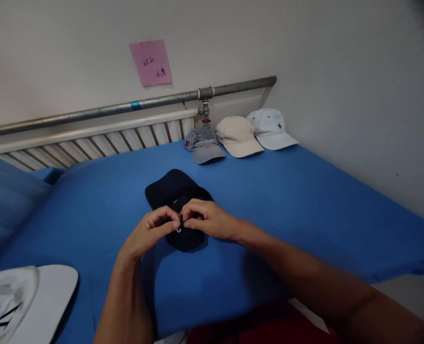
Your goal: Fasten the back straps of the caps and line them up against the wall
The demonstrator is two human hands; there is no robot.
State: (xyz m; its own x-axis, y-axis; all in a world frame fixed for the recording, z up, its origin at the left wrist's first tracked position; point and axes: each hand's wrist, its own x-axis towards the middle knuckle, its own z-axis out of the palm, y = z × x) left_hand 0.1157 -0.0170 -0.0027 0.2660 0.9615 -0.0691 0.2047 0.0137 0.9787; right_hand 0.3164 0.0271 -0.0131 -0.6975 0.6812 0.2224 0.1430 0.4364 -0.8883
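A black baseball cap lies on the blue-covered table in front of me, its brim pointing away. Both hands meet over its back part, pinching at the strap, where a small metal buckle shows. My left hand has thumb and forefinger closed on the strap from the left. From the right, my right hand pinches the strap close to the left fingertips. The strap itself is mostly hidden by the fingers.
At the back stand a grey cap, a beige cap and a white cap. A white cap with black letters sits front left. Behind the blue table are a radiator, a metal pipe and a pink note.
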